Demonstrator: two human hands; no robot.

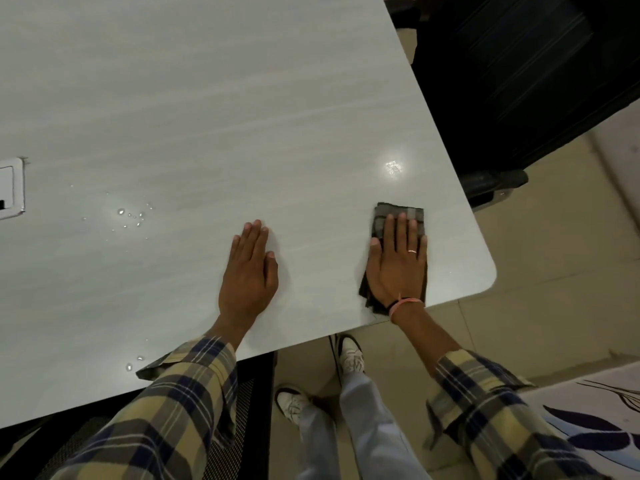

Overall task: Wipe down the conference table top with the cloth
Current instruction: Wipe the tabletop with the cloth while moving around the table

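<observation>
The right hand (pixel 396 263) lies flat, fingers straight, pressing the cloth (pixel 398 211) under it near the surface's (pixel 207 98) right corner; the left hand (pixel 249 271) rests flat, fingers together.

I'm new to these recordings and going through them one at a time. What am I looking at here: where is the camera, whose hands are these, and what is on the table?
There is no machine here. A person wears a wide-angle camera on the head, so this single picture looks forward and down at their own arms in plaid sleeves.

The pale surface is the conference table; its rounded corner is near the right hand. The right hand lies flat, fingers straight, on a dark folded cloth, pressing it against the table near the edge. The left hand rests open and flat on the bare table and holds nothing.

To the left of the hands are water droplets, and a few more lie near the left sleeve. At the far left edge is a white socket panel set in the table. A dark chair stands beyond the table's right edge.
</observation>
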